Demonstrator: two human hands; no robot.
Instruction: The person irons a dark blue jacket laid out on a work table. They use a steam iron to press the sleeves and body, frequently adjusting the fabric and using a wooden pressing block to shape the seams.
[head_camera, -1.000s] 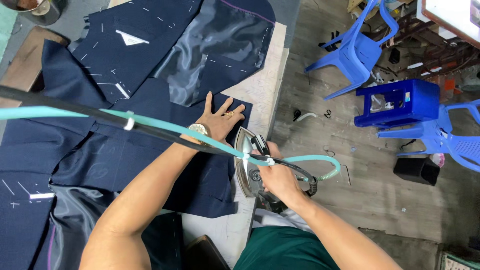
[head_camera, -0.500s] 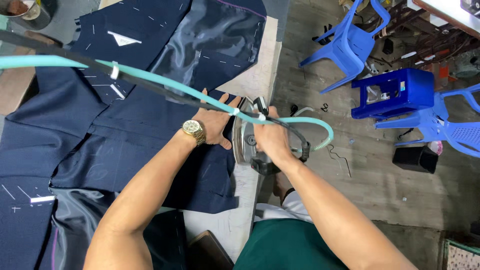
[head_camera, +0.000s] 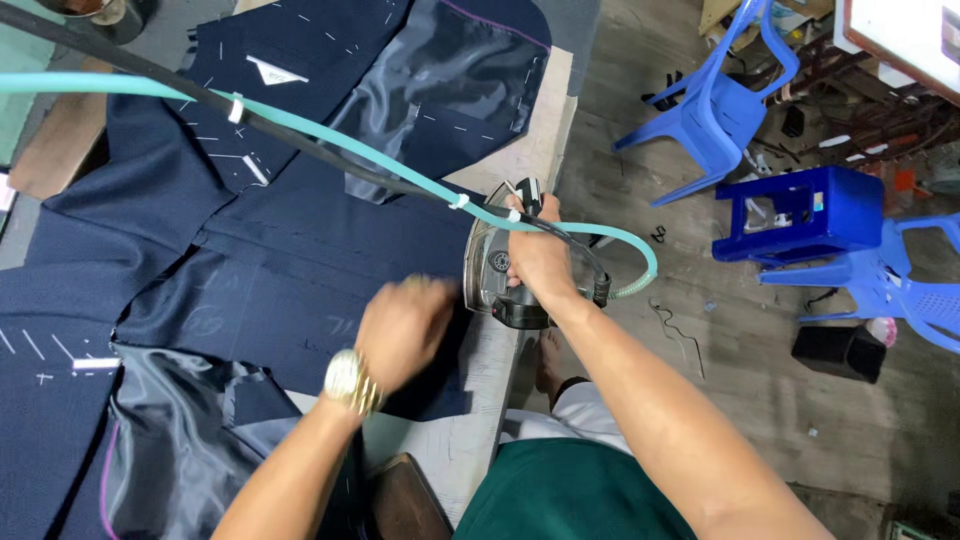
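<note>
1. Since the earlier frames the left hand has pulled back from beside the iron toward the near edge of the worktop; it is motion-blurred, fingers curled loosely over the navy cloth. Cannot tell whether its grip pinches any fabric.
2. Steam iron sits soleplate-down at the worktop's right edge, partly on the navy jacket panel, nose pointing to the far side. It now lies further up the edge than before.
3. Right hand has its grip wrapped fully round the iron's handle, wrist straight, so the iron can be pushed along the edge.
4. Teal hose and black cable, clipped together, run from the top-left overhead down to the iron's back, looping off the right side; held up, they stay clear of the cloth.
5. Jacket pieces with white chalk marks and shiny lining are spread flat over most of the worktop, left to far edge.
6. Bare padded worktop shows only as a strip at the near-right corner and far-right edge: little room there.
7. Past the right edge: floor, blue plastic chair, blue stool, well apart from the iron.
</note>
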